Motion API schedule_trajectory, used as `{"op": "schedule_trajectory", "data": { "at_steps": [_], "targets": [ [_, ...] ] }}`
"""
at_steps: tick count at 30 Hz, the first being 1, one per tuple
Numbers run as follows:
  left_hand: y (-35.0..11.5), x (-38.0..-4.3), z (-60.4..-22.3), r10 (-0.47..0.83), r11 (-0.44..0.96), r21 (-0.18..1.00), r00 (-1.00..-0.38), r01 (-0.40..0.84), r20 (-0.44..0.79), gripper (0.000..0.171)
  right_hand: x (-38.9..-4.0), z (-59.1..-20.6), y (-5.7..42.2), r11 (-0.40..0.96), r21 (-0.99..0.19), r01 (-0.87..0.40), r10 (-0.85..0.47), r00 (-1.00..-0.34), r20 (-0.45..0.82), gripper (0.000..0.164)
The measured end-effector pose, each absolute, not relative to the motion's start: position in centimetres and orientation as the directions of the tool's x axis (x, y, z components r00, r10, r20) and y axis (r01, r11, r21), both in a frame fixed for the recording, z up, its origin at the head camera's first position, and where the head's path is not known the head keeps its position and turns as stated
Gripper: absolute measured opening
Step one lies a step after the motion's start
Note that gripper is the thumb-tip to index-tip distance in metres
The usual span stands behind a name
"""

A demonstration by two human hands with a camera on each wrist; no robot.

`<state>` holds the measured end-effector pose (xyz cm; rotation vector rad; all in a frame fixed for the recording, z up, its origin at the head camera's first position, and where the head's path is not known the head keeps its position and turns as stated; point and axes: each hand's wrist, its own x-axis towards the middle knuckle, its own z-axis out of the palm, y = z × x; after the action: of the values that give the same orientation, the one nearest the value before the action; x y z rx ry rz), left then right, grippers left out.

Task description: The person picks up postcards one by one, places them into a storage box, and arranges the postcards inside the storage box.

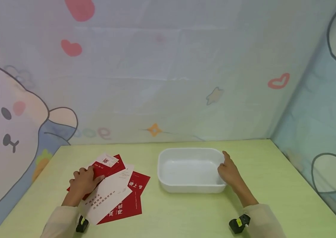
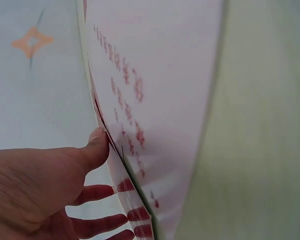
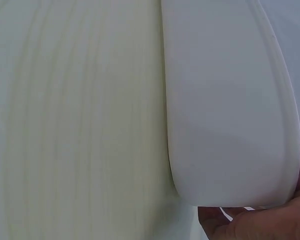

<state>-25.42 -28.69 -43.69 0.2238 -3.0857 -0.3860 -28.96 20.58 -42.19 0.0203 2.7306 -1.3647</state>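
Note:
My left hand (image 1: 82, 181) rests on the left side of an overlapping pile of red and white printed cards. Its thumb and fingertips touch the cards in the left wrist view, the fingers spread and fairly straight. A large white card (image 1: 103, 191) with red printed characters lies on top, partly covering red cards (image 1: 126, 208). A small white card (image 1: 109, 160) lies at the far end. My right hand (image 1: 228, 170) grips the right rim of a white rectangular plastic basin (image 1: 191, 189), thumb over the edge; some of its fingers are hidden behind the wall.
The pale green table (image 1: 185, 215) carries the cards at left and the basin right of centre. Its back edge meets a printed cloth backdrop (image 1: 170, 82), with another cloth side at right. Black wrist devices (image 1: 239, 224) sit by the sleeves.

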Motion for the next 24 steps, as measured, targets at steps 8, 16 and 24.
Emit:
{"op": "schedule_trajectory", "data": {
  "at_steps": [8, 16, 24],
  "targets": [
    [-29.0, -25.5, -43.7, -0.140, 0.963, 0.236, -0.989, -0.128, 0.037, 0.066, -29.0, -42.0, 20.0, 0.601, -0.799, 0.015, -0.053, -0.997, -0.059, 0.061],
    [-29.6, -25.7, -43.2, -0.143, 0.959, 0.251, -0.989, -0.131, 0.029, 0.071, -29.2, -42.0, 19.7, 0.610, -0.792, 0.009, -0.055, -0.997, -0.054, 0.063],
    [-30.2, -25.9, -43.4, -0.116, 0.957, 0.272, -0.992, -0.099, 0.045, 0.075, -29.6, -41.8, 19.7, 0.606, -0.795, 0.028, -0.074, -0.993, -0.091, 0.062]
  ]
}}
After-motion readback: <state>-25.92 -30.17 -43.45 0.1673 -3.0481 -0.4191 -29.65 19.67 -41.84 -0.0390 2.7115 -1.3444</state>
